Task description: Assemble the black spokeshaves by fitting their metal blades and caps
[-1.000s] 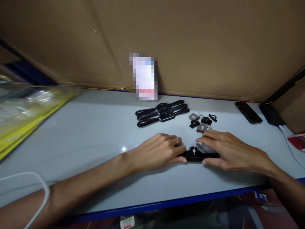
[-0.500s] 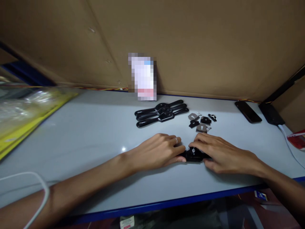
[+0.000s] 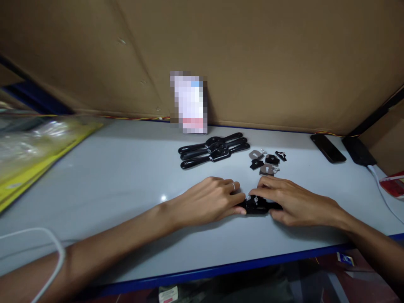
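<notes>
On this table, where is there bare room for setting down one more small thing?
The widest free patch lies between the yellow packaging and the grouped black tools, beyond the left forearm. A smaller one lies between the loose metal parts and the dark phone. Crowded: around the right hand, close to those parts and the held black tool.

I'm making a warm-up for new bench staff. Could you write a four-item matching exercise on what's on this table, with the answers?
Column 1
1. Nearest black tool
2. Three black tools
3. Phone
4. Yellow sheet

Column 2
A. Beside the black box, toward the back right
B. At the far left of the table
C. Between the left hand and the right hand
D. Overlapping one another

Right pairs: 1-C, 2-D, 3-A, 4-B
</notes>
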Available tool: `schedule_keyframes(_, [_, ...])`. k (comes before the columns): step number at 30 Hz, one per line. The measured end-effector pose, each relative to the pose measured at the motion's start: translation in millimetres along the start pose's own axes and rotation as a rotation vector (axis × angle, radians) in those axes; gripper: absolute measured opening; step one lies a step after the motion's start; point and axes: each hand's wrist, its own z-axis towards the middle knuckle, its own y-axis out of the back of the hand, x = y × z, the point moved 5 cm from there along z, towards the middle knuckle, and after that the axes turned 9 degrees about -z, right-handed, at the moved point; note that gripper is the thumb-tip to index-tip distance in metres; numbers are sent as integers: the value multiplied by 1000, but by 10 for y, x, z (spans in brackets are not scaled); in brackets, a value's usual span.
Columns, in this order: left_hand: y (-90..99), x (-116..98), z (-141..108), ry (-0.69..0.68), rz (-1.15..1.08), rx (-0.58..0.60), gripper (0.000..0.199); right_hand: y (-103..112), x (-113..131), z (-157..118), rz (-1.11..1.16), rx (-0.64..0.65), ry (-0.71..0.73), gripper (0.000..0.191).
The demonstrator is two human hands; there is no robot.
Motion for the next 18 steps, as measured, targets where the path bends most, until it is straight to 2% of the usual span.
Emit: schedule_keyframes(18, [-3, 8, -1, 7, 9, 12, 41, 10, 15, 1, -1, 4, -13, 50])
